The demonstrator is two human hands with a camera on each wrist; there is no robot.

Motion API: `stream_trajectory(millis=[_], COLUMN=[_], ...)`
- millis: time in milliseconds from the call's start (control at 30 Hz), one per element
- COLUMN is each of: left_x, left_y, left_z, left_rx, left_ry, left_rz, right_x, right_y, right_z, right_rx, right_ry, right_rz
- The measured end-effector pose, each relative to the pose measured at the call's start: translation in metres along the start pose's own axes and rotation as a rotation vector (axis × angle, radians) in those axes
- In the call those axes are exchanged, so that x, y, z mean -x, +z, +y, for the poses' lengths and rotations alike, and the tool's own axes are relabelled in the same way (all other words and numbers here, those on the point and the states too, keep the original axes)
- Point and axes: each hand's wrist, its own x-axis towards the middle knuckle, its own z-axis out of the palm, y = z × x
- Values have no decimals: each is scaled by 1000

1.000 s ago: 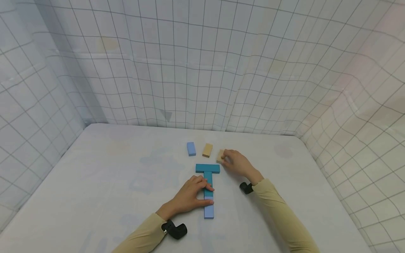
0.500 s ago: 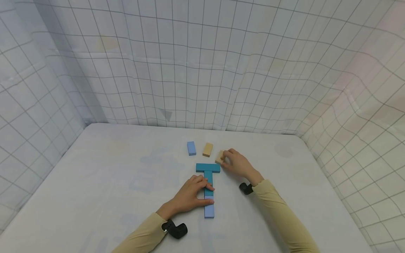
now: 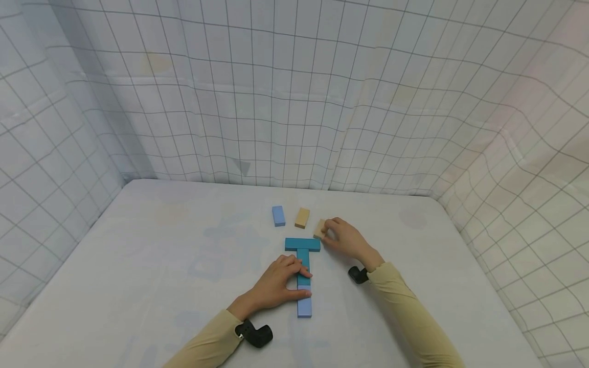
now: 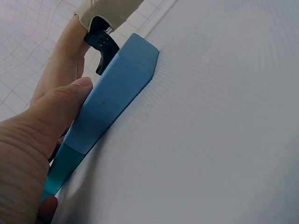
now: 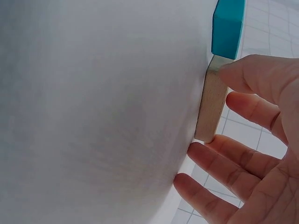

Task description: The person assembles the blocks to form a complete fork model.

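In the head view, two teal blocks form a T: a crossbar (image 3: pixel 302 244) and a stem (image 3: pixel 302 258). A light blue block (image 3: pixel 304 306) continues the stem toward me. My left hand (image 3: pixel 274 285) lies across the stem from the left, thumb extended onto the light blue block and fingers spread over the teal one. Beyond the crossbar's right end, my right hand (image 3: pixel 346 238) pinches a pale wooden block (image 3: pixel 318 229). In the right wrist view, my thumb presses one end of this wooden block (image 5: pixel 212 105) near a teal block (image 5: pixel 228 29), with fingers around its other end.
Behind the T, a second light blue block (image 3: pixel 278 216) and a tan wooden block (image 3: pixel 301 218) lie flat on the white table (image 3: pixel 184 245). Grid-patterned curtains (image 3: pixel 276 102) hang at the back and both sides. Each wrist carries a black camera.
Between the first and middle frames, my right hand shifts the pale wooden block slightly left and toward the crossbar; since then it has barely moved. My left hand stays in place.
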Motion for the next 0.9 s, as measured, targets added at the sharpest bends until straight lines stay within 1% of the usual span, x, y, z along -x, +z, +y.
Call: stream_trajectory(millis=[433, 700, 900], left_x=[0, 0, 0], left_y=[0, -2, -2], left_z=[1, 2, 1], left_rx=[-1, 0, 7], left_ry=[-2, -4, -7], left_rz=[0, -5, -7], right_x=[1, 2, 1], right_y=[0, 1, 2], right_z=[1, 3, 3], right_rx=[-3, -3, -8], right_ry=[-28, -20, -26], right_rz=[-2, -17, -13])
